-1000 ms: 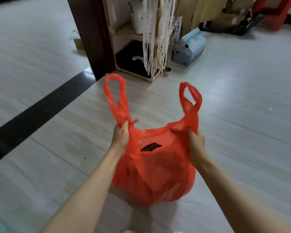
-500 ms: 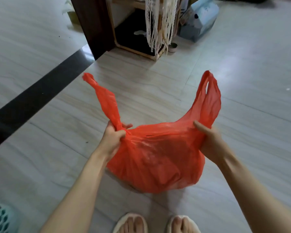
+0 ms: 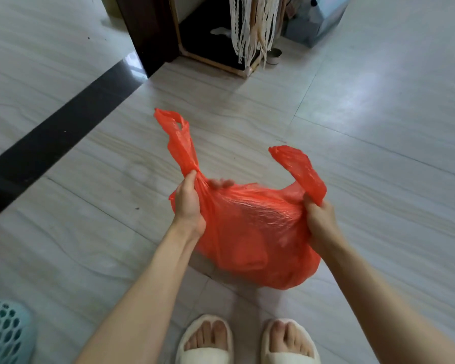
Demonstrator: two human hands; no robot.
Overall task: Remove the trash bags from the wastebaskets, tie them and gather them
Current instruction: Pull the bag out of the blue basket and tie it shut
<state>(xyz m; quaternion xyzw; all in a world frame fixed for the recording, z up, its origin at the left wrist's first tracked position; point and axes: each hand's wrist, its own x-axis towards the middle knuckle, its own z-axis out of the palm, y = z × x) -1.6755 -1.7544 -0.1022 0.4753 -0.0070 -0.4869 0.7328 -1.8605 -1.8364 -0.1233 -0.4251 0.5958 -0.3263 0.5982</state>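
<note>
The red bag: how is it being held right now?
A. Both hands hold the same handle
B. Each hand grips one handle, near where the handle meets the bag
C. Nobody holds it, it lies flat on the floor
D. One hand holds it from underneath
B: the left hand grips the base of one handle of the red bag, and the right hand grips the base of the other, with both handles sticking up apart.
</note>
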